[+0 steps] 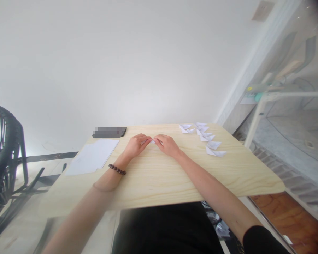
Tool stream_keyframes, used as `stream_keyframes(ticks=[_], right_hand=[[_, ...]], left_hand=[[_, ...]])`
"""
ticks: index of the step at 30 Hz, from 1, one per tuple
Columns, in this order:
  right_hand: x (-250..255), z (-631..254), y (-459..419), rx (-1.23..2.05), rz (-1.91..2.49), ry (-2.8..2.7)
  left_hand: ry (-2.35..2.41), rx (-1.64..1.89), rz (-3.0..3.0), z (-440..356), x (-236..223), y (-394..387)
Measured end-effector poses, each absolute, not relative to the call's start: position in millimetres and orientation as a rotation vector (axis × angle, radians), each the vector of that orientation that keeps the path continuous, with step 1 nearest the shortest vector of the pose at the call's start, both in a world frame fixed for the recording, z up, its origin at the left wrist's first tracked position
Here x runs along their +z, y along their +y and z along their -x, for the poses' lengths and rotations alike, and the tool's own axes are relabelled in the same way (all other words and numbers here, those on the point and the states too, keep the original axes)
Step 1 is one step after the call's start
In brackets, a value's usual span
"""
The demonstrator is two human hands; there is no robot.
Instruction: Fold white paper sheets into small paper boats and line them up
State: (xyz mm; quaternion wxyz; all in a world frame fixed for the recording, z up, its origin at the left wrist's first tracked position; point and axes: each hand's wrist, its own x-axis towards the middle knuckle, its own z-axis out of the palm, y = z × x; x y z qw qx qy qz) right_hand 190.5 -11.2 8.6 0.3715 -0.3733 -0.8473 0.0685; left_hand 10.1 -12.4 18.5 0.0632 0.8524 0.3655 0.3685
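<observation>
My left hand [136,145], with a dark bead bracelet [117,169] on its wrist, and my right hand [167,144] meet over the middle of the wooden table. Between their fingertips they pinch a small piece of folded white paper [153,141]; most of it is hidden by the fingers. Several folded paper boats [186,128] lie to the right of my hands, in a loose row slanting toward me. Off to the left rests a stack of white paper sheets [94,157], its edges slightly uneven.
A dark flat object [110,132], partly blurred out, lies at the table's back left. The pale wooden table [159,183] stands against a white wall. A dark woven chair [7,141] is at the left, and a white metal frame [257,118] at the right.
</observation>
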Motion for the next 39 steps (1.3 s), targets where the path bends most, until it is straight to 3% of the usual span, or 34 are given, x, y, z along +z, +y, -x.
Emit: stream_keyframes(ticks=[6, 13, 39], right_hand=[[1.2, -192.5, -4.8, 0.402, 1.043, -1.96], [4.3, -192.0, -5.3, 0.415, 1.001, -1.955], [0.4, -195.2, -4.0, 0.915, 0.998, -1.859]], left_hand=[[1.186, 1.121, -2.327, -10.2, 16.0, -11.6], [1.327, 1.082, -2.306, -9.7, 17.2, -10.0], [1.157, 1.02, -2.05, -12.8, 15.9, -15.4]])
